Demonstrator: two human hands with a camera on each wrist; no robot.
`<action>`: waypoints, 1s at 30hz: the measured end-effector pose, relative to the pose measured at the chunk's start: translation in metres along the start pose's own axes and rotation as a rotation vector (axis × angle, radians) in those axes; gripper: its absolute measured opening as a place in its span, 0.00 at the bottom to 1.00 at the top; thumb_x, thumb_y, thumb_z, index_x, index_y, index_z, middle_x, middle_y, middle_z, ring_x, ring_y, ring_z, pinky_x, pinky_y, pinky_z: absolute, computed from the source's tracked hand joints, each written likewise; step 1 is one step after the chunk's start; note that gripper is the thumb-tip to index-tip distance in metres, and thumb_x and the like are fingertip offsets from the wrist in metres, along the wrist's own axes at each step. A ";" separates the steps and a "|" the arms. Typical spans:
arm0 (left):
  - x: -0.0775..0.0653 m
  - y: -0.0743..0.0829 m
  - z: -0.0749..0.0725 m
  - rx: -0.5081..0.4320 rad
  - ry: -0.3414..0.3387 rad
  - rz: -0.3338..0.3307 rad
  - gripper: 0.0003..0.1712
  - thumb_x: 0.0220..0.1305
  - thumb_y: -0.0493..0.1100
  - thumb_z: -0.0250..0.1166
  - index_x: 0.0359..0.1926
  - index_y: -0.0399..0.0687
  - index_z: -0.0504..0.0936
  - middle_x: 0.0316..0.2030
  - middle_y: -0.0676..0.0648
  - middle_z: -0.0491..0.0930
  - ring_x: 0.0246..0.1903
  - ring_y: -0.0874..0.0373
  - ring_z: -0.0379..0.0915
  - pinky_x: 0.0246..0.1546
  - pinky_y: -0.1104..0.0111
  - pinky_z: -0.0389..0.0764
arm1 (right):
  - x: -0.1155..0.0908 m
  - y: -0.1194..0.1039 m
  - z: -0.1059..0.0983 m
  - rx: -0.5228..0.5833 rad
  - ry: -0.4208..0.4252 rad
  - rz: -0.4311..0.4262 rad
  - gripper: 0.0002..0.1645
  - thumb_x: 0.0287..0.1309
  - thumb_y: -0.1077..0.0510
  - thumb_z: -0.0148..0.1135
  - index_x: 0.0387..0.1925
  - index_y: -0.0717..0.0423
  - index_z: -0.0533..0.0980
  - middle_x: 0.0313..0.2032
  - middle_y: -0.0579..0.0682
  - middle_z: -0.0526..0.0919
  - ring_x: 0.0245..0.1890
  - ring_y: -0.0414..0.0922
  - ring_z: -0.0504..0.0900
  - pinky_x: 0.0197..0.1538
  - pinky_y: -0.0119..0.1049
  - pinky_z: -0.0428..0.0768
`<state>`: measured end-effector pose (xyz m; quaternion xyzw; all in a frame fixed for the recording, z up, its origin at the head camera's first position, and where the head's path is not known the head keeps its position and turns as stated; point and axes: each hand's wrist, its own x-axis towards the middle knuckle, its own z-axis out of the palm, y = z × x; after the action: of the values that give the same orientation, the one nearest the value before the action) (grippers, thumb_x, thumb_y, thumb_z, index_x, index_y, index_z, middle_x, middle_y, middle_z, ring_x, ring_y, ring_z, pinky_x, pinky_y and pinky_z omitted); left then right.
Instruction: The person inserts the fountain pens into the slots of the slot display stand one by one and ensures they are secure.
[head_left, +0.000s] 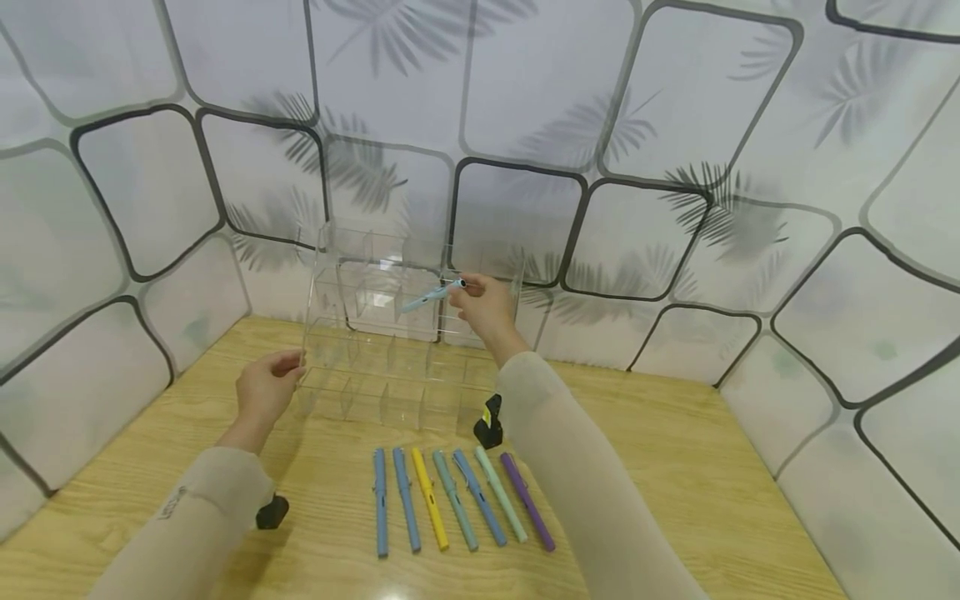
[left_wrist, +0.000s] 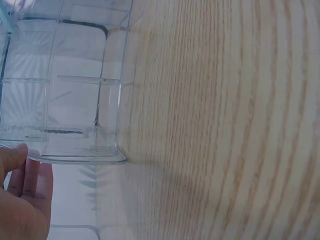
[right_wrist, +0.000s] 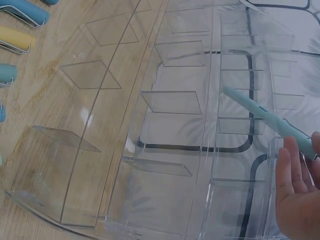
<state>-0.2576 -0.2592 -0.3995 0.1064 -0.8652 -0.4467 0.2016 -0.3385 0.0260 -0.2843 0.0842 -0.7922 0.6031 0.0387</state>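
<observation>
Seven pens lie in a row on the desk, beyond them the left hand's fingers pinching the side edge of a clear tiered organizer, the right hand's fingers pinching a light-blue pen by its upper compartments.

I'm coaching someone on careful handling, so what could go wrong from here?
The light-blue, slim pen, held near one end by the right grip, might slip or swivel. Its free end could knock the transparent dividers, which are hard to see. The left grip pinches the side edge of the clear, tiered plastic rack, so a tug might tilt it.
</observation>
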 end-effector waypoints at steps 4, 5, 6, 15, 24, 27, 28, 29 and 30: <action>0.000 -0.001 0.001 0.002 0.005 0.002 0.16 0.65 0.36 0.62 0.52 0.32 0.79 0.46 0.35 0.80 0.45 0.42 0.77 0.29 0.83 0.74 | 0.000 0.000 0.001 -0.036 0.027 -0.021 0.20 0.64 0.56 0.61 0.57 0.53 0.76 0.44 0.49 0.82 0.42 0.45 0.84 0.43 0.36 0.81; 0.000 -0.001 0.001 0.002 0.006 0.002 0.16 0.65 0.36 0.62 0.52 0.32 0.79 0.46 0.35 0.80 0.45 0.42 0.77 0.29 0.83 0.74 | 0.000 0.000 0.001 -0.041 0.031 -0.025 0.20 0.64 0.56 0.61 0.56 0.54 0.76 0.44 0.49 0.83 0.41 0.45 0.84 0.43 0.36 0.81; 0.000 -0.001 0.001 0.001 0.007 0.003 0.16 0.65 0.36 0.62 0.52 0.32 0.79 0.46 0.35 0.80 0.45 0.42 0.77 0.29 0.83 0.74 | 0.000 0.000 0.001 -0.043 0.032 -0.028 0.19 0.64 0.57 0.60 0.56 0.54 0.76 0.43 0.49 0.83 0.41 0.45 0.84 0.43 0.37 0.81; 0.000 -0.002 0.002 -0.007 0.028 0.028 0.15 0.64 0.34 0.63 0.50 0.31 0.80 0.45 0.34 0.81 0.44 0.42 0.78 0.27 0.83 0.74 | 0.000 -0.001 0.001 -0.115 0.038 -0.054 0.18 0.65 0.57 0.59 0.55 0.52 0.77 0.43 0.48 0.83 0.37 0.41 0.84 0.36 0.28 0.81; 0.000 -0.001 0.004 -0.015 0.035 0.027 0.15 0.63 0.33 0.63 0.50 0.31 0.80 0.44 0.34 0.81 0.43 0.42 0.78 0.26 0.83 0.74 | -0.001 -0.001 -0.002 -0.106 0.012 -0.059 0.19 0.65 0.58 0.59 0.57 0.53 0.76 0.44 0.50 0.83 0.38 0.44 0.84 0.40 0.33 0.81; 0.000 -0.001 0.003 -0.009 0.031 0.025 0.15 0.63 0.34 0.63 0.50 0.31 0.79 0.45 0.34 0.81 0.43 0.42 0.78 0.27 0.83 0.74 | -0.001 -0.001 -0.003 -0.047 -0.006 -0.051 0.21 0.64 0.58 0.60 0.59 0.55 0.74 0.47 0.53 0.82 0.41 0.46 0.84 0.45 0.39 0.81; -0.001 -0.001 0.002 -0.007 0.030 0.024 0.15 0.64 0.34 0.63 0.50 0.31 0.79 0.45 0.34 0.81 0.43 0.42 0.78 0.27 0.83 0.74 | -0.001 -0.001 -0.003 -0.025 -0.011 -0.048 0.22 0.64 0.58 0.60 0.59 0.55 0.74 0.48 0.54 0.81 0.42 0.46 0.83 0.46 0.40 0.80; -0.001 -0.001 0.002 -0.009 0.027 0.022 0.15 0.64 0.34 0.62 0.50 0.31 0.79 0.45 0.34 0.81 0.43 0.42 0.78 0.27 0.83 0.74 | -0.002 0.000 -0.004 -0.006 -0.014 -0.045 0.23 0.64 0.58 0.61 0.60 0.55 0.73 0.49 0.54 0.80 0.43 0.46 0.83 0.46 0.41 0.80; -0.001 -0.001 0.002 -0.012 0.025 0.021 0.15 0.64 0.34 0.62 0.51 0.31 0.79 0.45 0.34 0.81 0.43 0.42 0.78 0.27 0.83 0.74 | -0.002 0.000 -0.005 0.010 -0.015 -0.042 0.23 0.64 0.58 0.61 0.60 0.55 0.73 0.50 0.55 0.80 0.43 0.46 0.83 0.47 0.41 0.80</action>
<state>-0.2579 -0.2579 -0.4012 0.1018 -0.8609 -0.4485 0.2176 -0.3368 0.0309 -0.2833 0.1057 -0.7874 0.6057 0.0449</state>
